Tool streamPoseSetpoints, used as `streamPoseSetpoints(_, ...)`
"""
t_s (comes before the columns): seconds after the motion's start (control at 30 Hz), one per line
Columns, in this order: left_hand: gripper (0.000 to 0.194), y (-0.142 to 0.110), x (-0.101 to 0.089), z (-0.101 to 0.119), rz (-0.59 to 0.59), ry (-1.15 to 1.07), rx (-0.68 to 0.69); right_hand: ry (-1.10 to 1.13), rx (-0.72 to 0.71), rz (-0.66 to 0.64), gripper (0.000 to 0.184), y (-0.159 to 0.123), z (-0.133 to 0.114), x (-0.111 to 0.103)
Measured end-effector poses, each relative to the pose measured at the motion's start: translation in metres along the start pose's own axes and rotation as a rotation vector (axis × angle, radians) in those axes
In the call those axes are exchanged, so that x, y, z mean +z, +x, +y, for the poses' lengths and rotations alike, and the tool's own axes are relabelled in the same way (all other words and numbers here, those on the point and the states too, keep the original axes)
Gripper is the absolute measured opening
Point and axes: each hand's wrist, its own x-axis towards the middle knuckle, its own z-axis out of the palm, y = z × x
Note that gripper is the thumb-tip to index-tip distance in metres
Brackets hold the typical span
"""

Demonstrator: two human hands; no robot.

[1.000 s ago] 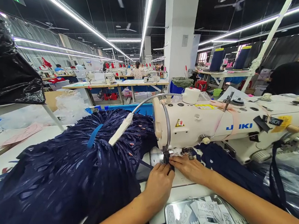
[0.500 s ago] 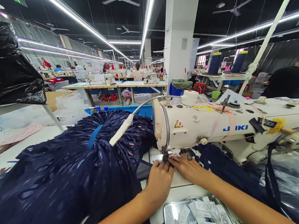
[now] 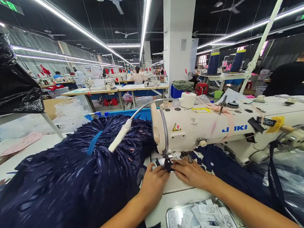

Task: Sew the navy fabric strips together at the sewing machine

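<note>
Both hands are at the needle area of a white sewing machine [image 3: 195, 120]. My left hand [image 3: 153, 181] lies left of the presser foot, fingers curled and closed on a small piece of navy fabric [image 3: 168, 165]. From the right, my right hand [image 3: 190, 174] pinches the same piece, its fingertips close to the foot. The part of the fabric under the foot is mostly hidden by fingers. A large heap of navy fabric pieces [image 3: 67, 186], bound by a blue strip [image 3: 94, 143], spreads beside my left forearm.
A metal tray [image 3: 167, 218] of printed white labels [image 3: 211, 226] sits between my forearms. More navy fabric [image 3: 226, 164] and clear plastic [image 3: 303, 174] lie at right. A lamp on a bendy neck [image 3: 120, 135] hangs over the heap. A person in black [image 3: 290, 75] is at far right.
My left hand has shifted a little left, widening the gap between the hands so more navy fabric shows. My right hand stays near the presser foot. The head view has turned slightly.
</note>
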Motion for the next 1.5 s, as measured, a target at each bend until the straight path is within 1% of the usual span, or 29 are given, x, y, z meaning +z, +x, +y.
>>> streamPoseSetpoints(0.13, 0.03, 0.0, -0.009, -0.011, -0.013, -0.127, -0.064, 0.066, -0.039, -0.001, 0.025, -0.001, -0.006, 0.0)
streamPoseSetpoints(0.27, 0.036, 0.003, -0.006, -0.009, -0.034, -0.123, -0.08, 0.149, -0.006, 0.023, 0.026, -0.001, -0.004, 0.003)
streamPoseSetpoints(0.4, 0.041, 0.004, -0.003, -0.008, -0.052, -0.132, -0.076, 0.248, -0.013, 0.027, 0.026, -0.002, 0.002, 0.005)
streamPoseSetpoints(0.53, 0.038, 0.003, -0.003, -0.012, -0.041, -0.122, -0.03, 0.183, -0.03, 0.004, 0.026, -0.002, 0.002, 0.003)
streamPoseSetpoints(0.67, 0.036, 0.002, -0.004, -0.013, -0.053, -0.077, -0.005, 0.1, -0.075, 0.011, 0.026, -0.002, 0.0, 0.003)
streamPoseSetpoints(0.8, 0.033, -0.001, -0.005, -0.012, -0.055, -0.07, -0.004, 0.093, -0.086, 0.006, 0.023, -0.002, -0.001, 0.003)
streamPoseSetpoints(1.0, 0.037, -0.001, -0.007, -0.013, -0.07, -0.062, -0.001, 0.095, -0.092, 0.018, 0.021, -0.001, -0.002, 0.001)
streamPoseSetpoints(1.27, 0.04, 0.001, -0.009, -0.012, -0.104, -0.061, -0.02, 0.077, -0.081, 0.013, 0.023, 0.0, -0.006, -0.002)
streamPoseSetpoints(1.37, 0.041, 0.001, -0.01, -0.015, -0.117, -0.052, -0.027, 0.05, -0.074, 0.025, 0.023, 0.001, -0.008, -0.001)
streamPoseSetpoints(1.5, 0.042, 0.003, -0.008, -0.023, -0.132, -0.057, -0.022, 0.045, -0.038, 0.012, 0.026, 0.0, -0.006, 0.002)
